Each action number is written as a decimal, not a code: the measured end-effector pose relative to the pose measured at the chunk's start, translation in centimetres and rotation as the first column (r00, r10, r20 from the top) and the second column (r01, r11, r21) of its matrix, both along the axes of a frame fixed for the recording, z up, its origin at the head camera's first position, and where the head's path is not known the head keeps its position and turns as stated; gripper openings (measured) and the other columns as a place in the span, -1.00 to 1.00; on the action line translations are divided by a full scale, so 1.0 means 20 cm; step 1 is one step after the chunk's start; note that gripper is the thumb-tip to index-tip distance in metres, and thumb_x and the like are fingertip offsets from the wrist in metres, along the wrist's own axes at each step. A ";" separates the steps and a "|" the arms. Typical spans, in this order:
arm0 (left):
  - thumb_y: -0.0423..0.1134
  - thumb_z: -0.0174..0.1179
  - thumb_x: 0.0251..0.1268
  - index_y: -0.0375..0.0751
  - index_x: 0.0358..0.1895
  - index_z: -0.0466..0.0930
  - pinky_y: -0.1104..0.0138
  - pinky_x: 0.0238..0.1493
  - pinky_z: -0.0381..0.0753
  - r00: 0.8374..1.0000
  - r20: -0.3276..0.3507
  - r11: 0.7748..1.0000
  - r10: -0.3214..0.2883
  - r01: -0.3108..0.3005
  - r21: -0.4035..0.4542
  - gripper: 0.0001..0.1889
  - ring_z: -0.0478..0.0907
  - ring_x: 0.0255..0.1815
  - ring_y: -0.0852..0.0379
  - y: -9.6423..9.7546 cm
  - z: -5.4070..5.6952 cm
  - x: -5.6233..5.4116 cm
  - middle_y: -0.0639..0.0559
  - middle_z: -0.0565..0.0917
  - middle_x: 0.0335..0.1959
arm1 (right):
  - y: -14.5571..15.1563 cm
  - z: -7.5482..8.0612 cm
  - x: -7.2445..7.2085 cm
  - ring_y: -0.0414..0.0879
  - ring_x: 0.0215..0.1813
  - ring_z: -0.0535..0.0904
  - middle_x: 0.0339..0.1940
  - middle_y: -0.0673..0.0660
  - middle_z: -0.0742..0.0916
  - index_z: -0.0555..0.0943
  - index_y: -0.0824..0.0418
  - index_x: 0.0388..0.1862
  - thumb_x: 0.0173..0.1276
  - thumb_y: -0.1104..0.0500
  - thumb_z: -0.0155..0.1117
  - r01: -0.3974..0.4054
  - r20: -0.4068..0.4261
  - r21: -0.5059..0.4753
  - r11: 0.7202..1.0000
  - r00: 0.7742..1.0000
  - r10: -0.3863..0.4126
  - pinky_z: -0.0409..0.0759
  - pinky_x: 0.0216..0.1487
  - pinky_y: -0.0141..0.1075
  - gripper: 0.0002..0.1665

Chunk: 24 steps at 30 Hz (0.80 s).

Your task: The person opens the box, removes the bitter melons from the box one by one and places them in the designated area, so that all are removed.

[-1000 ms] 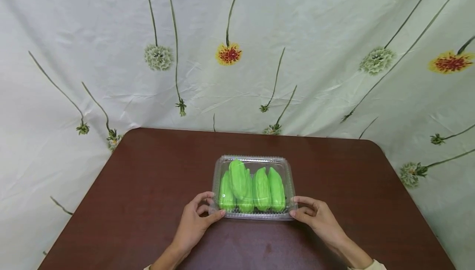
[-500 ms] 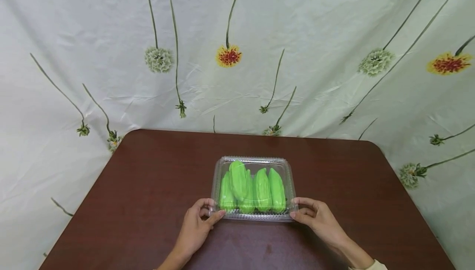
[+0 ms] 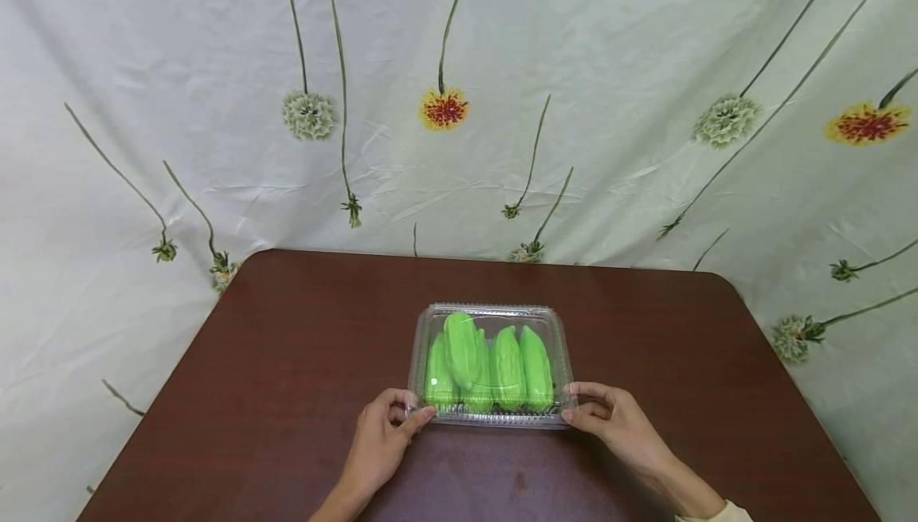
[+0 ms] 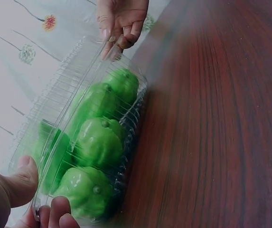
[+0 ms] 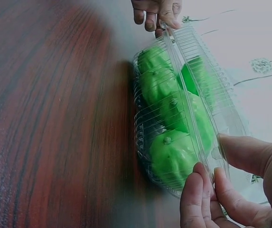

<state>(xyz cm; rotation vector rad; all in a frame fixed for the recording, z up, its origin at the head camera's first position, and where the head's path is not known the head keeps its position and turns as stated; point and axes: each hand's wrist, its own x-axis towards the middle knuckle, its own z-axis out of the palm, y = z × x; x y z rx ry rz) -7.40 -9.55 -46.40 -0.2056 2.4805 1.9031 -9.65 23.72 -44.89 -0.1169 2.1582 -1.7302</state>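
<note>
Just below the centre of the head view, a clear plastic box sits on the dark red-brown table, its lid down over bright green fruit-like pieces, one of them lying on top of the others at the left. At its lower left corner the left hand pinches the rim between thumb and bent fingers, while at its lower right corner the right hand grips likewise, its thumb and fingers only slightly parted.
</note>
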 end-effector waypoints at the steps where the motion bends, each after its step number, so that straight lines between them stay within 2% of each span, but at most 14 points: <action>1: -0.30 0.44 0.17 -0.32 -0.28 0.53 0.45 -0.56 0.44 1.000 -0.005 1.000 0.000 0.000 0.007 -0.75 0.41 -0.68 0.29 0.00 0.00 0.00 0.02 0.56 -0.65 | 0.00 0.00 0.00 -0.20 -0.21 0.67 -0.29 0.15 0.74 0.43 0.55 0.25 0.35 0.20 0.39 -0.002 0.001 0.002 1.000 1.000 0.002 0.56 -0.02 -0.38 -0.37; 4: -0.31 0.42 0.20 -0.33 -0.30 0.54 0.44 -0.53 0.49 1.000 -0.009 1.000 -0.004 0.004 0.023 -0.77 0.46 -0.65 0.27 0.01 0.00 0.00 -0.03 0.60 -0.63 | 0.01 0.00 0.00 -0.17 -0.21 0.67 -0.30 0.16 0.74 0.43 0.55 0.26 0.36 0.19 0.38 -0.009 0.005 0.010 1.000 1.000 0.009 0.56 -0.01 -0.37 -0.37; 7: -0.24 0.42 0.22 -0.30 -0.28 0.56 0.43 -0.45 0.49 1.000 0.002 0.999 -0.021 0.021 -0.026 -0.76 0.49 -0.56 0.24 0.00 0.00 0.00 -0.01 0.63 -0.55 | 0.01 0.01 0.00 -0.11 -0.17 0.68 -0.29 0.17 0.74 0.43 0.53 0.29 0.37 0.18 0.38 -0.014 0.017 0.013 1.000 1.000 0.014 0.56 0.00 -0.35 -0.36; 9: -0.17 0.43 0.21 -0.25 -0.29 0.60 0.42 -0.37 0.50 0.999 0.011 0.997 -0.039 0.040 -0.071 -0.76 0.50 -0.45 0.24 -0.02 0.01 0.00 0.01 0.63 -0.38 | 0.01 0.01 0.00 -0.07 -0.13 0.69 -0.24 0.19 0.75 0.43 0.50 0.30 0.38 0.16 0.37 -0.014 0.018 0.023 1.000 1.000 0.014 0.57 0.00 -0.31 -0.36; 11: -0.11 0.45 0.19 -0.20 -0.29 0.62 0.40 -0.29 0.50 0.998 0.010 0.992 -0.058 0.059 -0.110 -0.75 0.51 -0.30 0.20 -0.05 0.01 0.00 -0.02 0.60 -0.11 | 0.00 0.00 0.00 -0.02 -0.03 0.66 -0.07 0.23 0.72 0.45 0.45 0.29 0.37 0.16 0.38 -0.004 -0.019 0.046 0.999 1.000 0.005 0.60 -0.01 -0.30 -0.38; 14: -0.07 0.45 0.18 -0.09 -0.34 0.65 0.32 -0.11 0.53 0.995 -0.025 0.987 -0.097 0.092 -0.133 -0.78 0.51 0.02 0.11 -0.09 0.02 -0.01 -0.03 0.42 0.27 | -0.02 -0.01 0.00 0.04 0.16 0.59 0.22 0.26 0.60 0.55 0.38 0.20 0.35 0.16 0.41 0.032 -0.127 0.085 0.996 0.992 -0.021 0.63 0.03 -0.29 -0.48; 16: -0.04 0.44 0.20 -0.02 -0.35 0.66 0.25 -0.05 0.53 0.990 -0.065 0.982 -0.123 0.112 -0.155 -0.81 0.48 0.19 0.02 -0.11 0.02 -0.02 0.01 0.34 0.40 | -0.02 -0.01 0.01 0.03 0.29 0.51 0.40 0.23 0.47 0.61 0.29 0.11 0.34 0.15 0.42 0.063 -0.218 0.124 0.990 0.975 -0.035 0.62 0.09 -0.31 -0.58; 17: -0.04 0.43 0.21 0.02 -0.36 0.66 0.21 -0.01 0.53 0.986 -0.095 0.978 -0.138 0.121 -0.169 -0.82 0.43 0.28 0.01 -0.12 0.03 -0.03 0.05 0.34 0.43 | -0.02 -0.01 0.01 0.00 0.33 0.49 0.44 0.21 0.44 0.63 0.26 0.08 0.35 0.13 0.42 0.071 -0.254 0.137 0.988 0.966 -0.034 0.61 0.13 -0.30 -0.62; 20: -0.02 0.39 0.27 0.11 -0.35 0.66 0.08 0.12 0.49 0.968 -0.172 0.970 -0.183 0.148 -0.194 -0.88 0.38 0.38 -0.02 -0.15 0.05 -0.05 0.13 0.38 0.44 | -0.01 0.01 0.00 -0.19 0.39 0.41 0.52 0.13 0.37 0.66 0.16 0.01 0.40 0.10 0.36 0.081 -0.337 0.171 0.982 0.941 -0.019 0.55 0.23 -0.29 -0.74; 24: -0.09 0.29 0.39 0.02 -0.28 0.68 -0.21 0.27 0.34 0.934 -0.254 0.960 -0.251 0.206 -0.190 -0.89 0.32 0.45 -0.11 -0.18 0.09 -0.09 0.13 0.41 0.43 | 0.01 0.06 -0.05 -0.35 0.36 0.41 0.51 0.11 0.39 0.65 0.17 -0.03 0.50 0.15 0.24 0.052 -0.403 0.143 0.988 0.915 0.010 0.54 0.21 -0.33 -0.83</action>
